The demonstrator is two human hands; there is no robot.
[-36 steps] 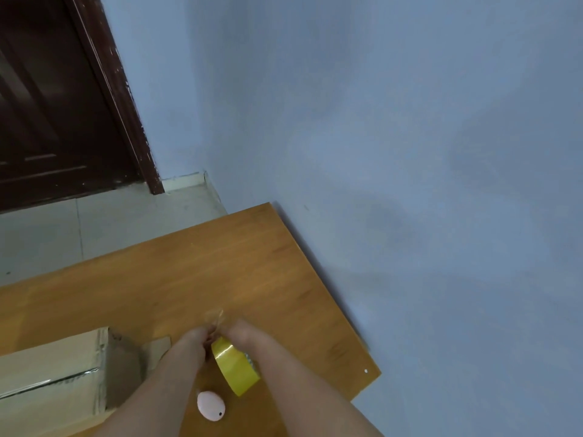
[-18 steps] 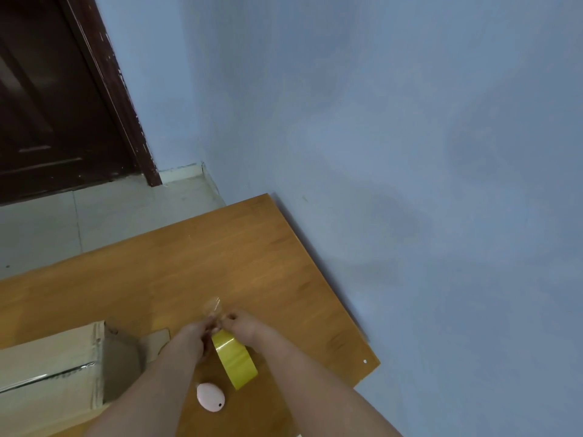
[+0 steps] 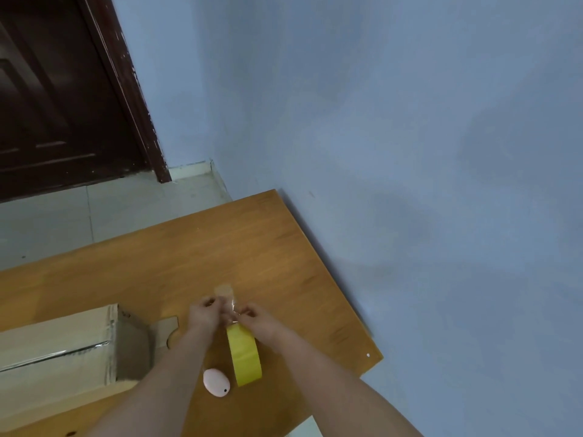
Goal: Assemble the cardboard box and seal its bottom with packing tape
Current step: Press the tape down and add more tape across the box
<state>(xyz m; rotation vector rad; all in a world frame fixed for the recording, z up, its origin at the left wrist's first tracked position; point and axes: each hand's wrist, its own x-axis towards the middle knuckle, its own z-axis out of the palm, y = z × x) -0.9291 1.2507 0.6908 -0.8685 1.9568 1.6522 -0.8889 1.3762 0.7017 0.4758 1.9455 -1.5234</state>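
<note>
- One blue wall (image 3: 394, 121) fills the right and upper frame; one dark door (image 3: 56, 96) stands at upper left above the pale floor (image 3: 104, 212).
- One wooden table (image 3: 176, 263) spans the lower middle.
- One cardboard box (image 3: 56, 351) lies at lower left, well left of both hands, a shiny tape strip along its seam.
- One yellow tape roll (image 3: 244, 357) stands on edge at lower centre, its top just under the hands.
- One pink egg-shaped object (image 3: 216, 382) lies just left of the roll.
- Two hands meet above the roll: left hand (image 3: 203, 315) and right hand (image 3: 257, 316) each pinch the clear tape end (image 3: 224, 293), fingers curled together.
</note>
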